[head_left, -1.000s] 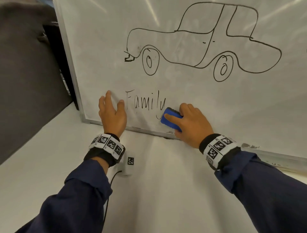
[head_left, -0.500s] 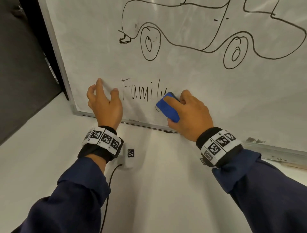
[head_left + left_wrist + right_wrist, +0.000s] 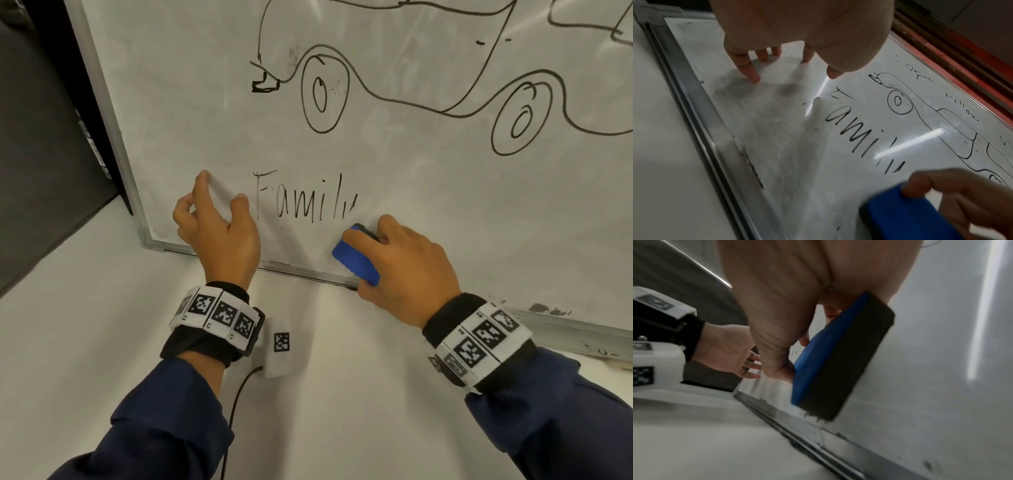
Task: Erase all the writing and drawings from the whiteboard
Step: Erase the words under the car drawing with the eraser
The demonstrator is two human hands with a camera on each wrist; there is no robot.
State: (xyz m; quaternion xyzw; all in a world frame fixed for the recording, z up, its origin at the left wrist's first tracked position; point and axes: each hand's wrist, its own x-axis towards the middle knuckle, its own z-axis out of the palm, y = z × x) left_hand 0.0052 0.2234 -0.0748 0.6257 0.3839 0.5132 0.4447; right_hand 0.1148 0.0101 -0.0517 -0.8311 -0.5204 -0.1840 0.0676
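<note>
My left hand (image 3: 219,233) braces spread fingertips on the whiteboard (image 3: 411,192), steadying it; my right hand (image 3: 407,267) clamps the blue eraser (image 3: 354,260) just below-right of "Family" (image 3: 305,202), felt down for wiping.

The right hand (image 3: 407,263) is sweeping the blue eraser (image 3: 356,257) down toward the lower frame of the whiteboard (image 3: 191,102); the tail of the "y" in the word "Family" (image 3: 305,200) is now gone, and the left hand (image 3: 219,233) is lifting its palm, only fingertips (image 3: 753,76) touching
</note>
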